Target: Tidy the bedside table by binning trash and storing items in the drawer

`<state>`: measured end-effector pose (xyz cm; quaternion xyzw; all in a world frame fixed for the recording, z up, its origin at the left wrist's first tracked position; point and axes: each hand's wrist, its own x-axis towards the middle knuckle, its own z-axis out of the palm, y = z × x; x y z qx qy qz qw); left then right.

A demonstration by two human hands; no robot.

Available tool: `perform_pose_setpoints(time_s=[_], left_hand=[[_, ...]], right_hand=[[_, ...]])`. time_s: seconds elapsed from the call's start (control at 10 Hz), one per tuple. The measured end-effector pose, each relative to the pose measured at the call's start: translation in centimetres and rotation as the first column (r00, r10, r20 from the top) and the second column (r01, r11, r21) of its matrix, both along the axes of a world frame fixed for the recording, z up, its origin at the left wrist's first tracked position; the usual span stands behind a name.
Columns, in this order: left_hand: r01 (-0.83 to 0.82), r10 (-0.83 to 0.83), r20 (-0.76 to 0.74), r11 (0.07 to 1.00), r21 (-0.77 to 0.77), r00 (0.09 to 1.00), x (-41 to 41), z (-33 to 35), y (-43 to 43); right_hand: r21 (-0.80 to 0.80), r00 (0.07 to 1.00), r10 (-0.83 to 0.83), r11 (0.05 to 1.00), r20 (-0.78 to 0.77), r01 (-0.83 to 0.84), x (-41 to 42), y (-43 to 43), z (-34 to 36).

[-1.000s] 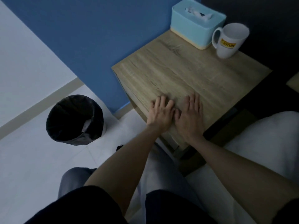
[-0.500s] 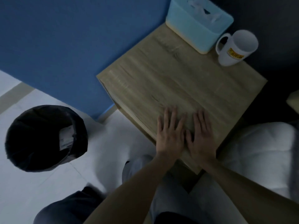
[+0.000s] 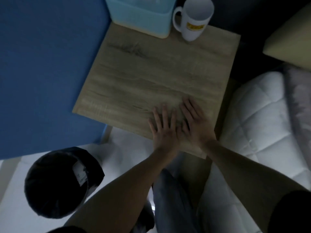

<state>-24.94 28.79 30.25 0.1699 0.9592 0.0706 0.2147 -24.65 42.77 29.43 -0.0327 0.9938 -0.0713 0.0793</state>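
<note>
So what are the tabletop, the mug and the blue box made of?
Tabletop: wood or wood-look laminate, matt, with visible grain. Mug: probably glazed ceramic, smooth white with a yellow label. Box: likely plastic, smooth pale blue, rounded corners.

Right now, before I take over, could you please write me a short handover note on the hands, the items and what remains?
Left hand and right hand: both flat, fingers straight, side by side on the light wooden bedside table near its front edge, holding nothing.
Light blue rectangular tissue box and white mug with a yellow label stand at the table's back edge.
Round black bin on the floor holds a white paper slip.
Done, seemingly: paper binned.
Left: the drawer is out of view; confirm it is shut.
</note>
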Motion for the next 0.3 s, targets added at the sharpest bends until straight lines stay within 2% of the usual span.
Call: perform_pose_setpoints(time_s=[0.1, 0.2, 0.3], left_hand=[[0.023, -0.024, 0.216, 1.000, 0.010, 0.976, -1.5, 1.3, 0.0], [0.120, -0.094, 0.328, 0.991, -0.058, 0.940, -2.8, 3.7, -0.8], [0.229, -0.162, 0.475, 0.970, -0.087, 0.865, -1.3, 6.8, -4.1]], right_hand=[[-0.011, 0.988, -0.152, 0.988, 0.006, 0.152, 0.8, -2.0, -0.1], [-0.069, 0.925, -0.362, 0.926, 0.113, 0.371, 2.1, -5.4, 1.1], [-0.163, 0.868, -0.402, 0.873, 0.293, 0.459, 6.0, -9.4, 2.3]])
